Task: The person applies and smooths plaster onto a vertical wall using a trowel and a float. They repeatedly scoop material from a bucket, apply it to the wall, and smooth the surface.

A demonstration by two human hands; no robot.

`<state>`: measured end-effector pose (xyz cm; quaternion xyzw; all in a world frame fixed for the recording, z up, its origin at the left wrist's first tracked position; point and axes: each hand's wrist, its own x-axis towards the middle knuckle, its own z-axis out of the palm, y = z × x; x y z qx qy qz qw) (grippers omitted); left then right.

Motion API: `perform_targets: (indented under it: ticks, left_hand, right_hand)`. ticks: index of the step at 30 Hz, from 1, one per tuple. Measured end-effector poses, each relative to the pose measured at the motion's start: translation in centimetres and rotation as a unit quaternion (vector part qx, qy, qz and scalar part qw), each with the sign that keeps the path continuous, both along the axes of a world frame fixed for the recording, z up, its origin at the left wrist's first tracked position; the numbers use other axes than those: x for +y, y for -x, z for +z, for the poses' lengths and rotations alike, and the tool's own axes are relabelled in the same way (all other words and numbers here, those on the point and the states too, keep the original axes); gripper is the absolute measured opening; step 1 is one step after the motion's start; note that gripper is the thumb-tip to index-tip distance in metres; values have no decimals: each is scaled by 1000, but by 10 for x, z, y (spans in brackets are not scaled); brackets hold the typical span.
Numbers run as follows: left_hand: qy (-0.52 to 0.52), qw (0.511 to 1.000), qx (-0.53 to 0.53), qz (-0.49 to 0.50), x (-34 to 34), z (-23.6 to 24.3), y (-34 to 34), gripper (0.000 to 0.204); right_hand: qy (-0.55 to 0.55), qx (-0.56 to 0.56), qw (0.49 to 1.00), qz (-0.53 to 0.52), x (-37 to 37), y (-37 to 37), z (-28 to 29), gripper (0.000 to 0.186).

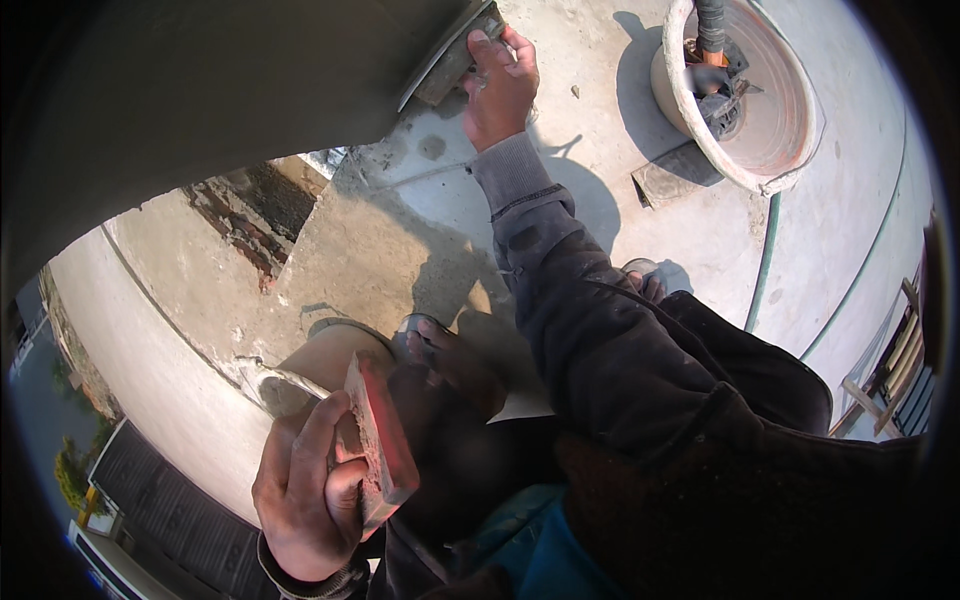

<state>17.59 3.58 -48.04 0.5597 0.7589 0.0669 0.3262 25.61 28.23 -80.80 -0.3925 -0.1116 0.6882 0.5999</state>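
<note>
My right hand [502, 88] reaches forward, closed on a flat grey plastering trowel [447, 72]. The trowel's long edge lies along the rim of a large smooth dark-grey surface [230, 80] that fills the upper left. Low in the view, my left hand [308, 490] is wrapped round the handle of a red plastering float [385, 450]. Mortar crusts the float's handle side, and the float is tilted on edge, apart from the grey surface.
A pale tub [690, 110] with tools inside stands at the upper right, beside a dark flat piece [678, 176]. A bucket [340, 355] sits near my feet. A rough-edged opening [265, 215] breaks the concrete at left. A green hose [765, 260] crosses the floor.
</note>
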Motion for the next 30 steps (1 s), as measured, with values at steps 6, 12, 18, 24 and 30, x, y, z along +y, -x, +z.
perform_targets:
  ticks: [6,12,18,24,30]
  left_hand:
    - [-4,1000,1,-2,0,2,1,50]
    - [11,1000,-3,17,-3,7,1,50]
    - [13,1000,-3,-5,-2,10,0,56]
    - [-21,1000,-14,15,-8,3,-1,46]
    - [-22,1000,0,-14,-7,12,-2,46]
  right_hand:
    - [43,-2,999,4,13,-10,-49,47]
    - [41,13,999,23,20,-4,-57,43]
    - [10,28,998,47,16,-11,-23,51]
    - [-18,74,997,32,10,-19,6,53]
    - [14,65,997,46,39,-41,-46,33]
